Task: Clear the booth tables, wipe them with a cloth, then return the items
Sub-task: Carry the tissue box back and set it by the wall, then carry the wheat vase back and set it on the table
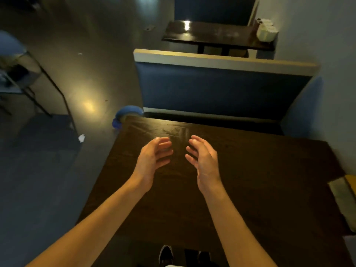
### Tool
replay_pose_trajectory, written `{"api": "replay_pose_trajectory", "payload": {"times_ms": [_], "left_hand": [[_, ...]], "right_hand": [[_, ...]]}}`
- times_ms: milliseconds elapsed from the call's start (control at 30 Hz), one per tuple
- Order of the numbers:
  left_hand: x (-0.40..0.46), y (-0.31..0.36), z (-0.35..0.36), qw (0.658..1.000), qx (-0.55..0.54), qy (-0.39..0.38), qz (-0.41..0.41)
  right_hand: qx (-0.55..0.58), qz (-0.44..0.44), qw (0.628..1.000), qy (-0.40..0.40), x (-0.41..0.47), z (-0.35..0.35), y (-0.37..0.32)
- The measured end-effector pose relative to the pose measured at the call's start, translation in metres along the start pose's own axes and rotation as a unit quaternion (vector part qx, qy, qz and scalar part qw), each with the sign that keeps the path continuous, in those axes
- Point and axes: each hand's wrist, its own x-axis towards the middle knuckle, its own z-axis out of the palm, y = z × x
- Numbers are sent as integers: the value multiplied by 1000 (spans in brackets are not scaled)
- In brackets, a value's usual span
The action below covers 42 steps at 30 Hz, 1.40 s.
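Head view is showing me both bare arms reaching forward over the near tabletop (250,170), a dark wood surface filling the lower middle of the frame. I am seeing the left hand (154,157) hovering above it with fingers loosely spread and grasping nothing. Just beside it, the right hand (202,157) is facing it palm inward, fingers relaxed and likewise released. A blue booth seat (221,87) is standing behind the tabletop in the middle of the frame. Beyond it, at the upper right, a second tabletop (208,35) is carrying a white container (266,32) against the wall, with smaller things behind it that I cannot make out. A folded cloth-like pad (342,197) is lying at the right edge. At the upper left, a metal-framed chair (21,60) is standing on the floor.
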Motion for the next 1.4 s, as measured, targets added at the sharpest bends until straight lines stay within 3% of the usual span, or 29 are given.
{"api": "replay_pose_trajectory", "payload": {"times_ms": [233,367,567,833,1033,1400], "left_hand": [[-26,19,-103,982,-63,178,25],[-53,18,-159,952,-93,290,35],[-104,7,-233,906,-129,401,46],[-145,-5,-356,871,-140,470,39],[-159,-11,-510,852,-168,493,47],[-180,20,-721,843,-165,510,43]], "right_hand": [[-56,15,987,-149,-8,105,11],[-73,34,967,-241,-17,161,24],[-110,33,932,-343,-47,241,52],[-144,40,898,-413,-88,367,101],[-148,65,888,-430,-127,517,148],[-147,104,874,-451,-195,728,187]]}}
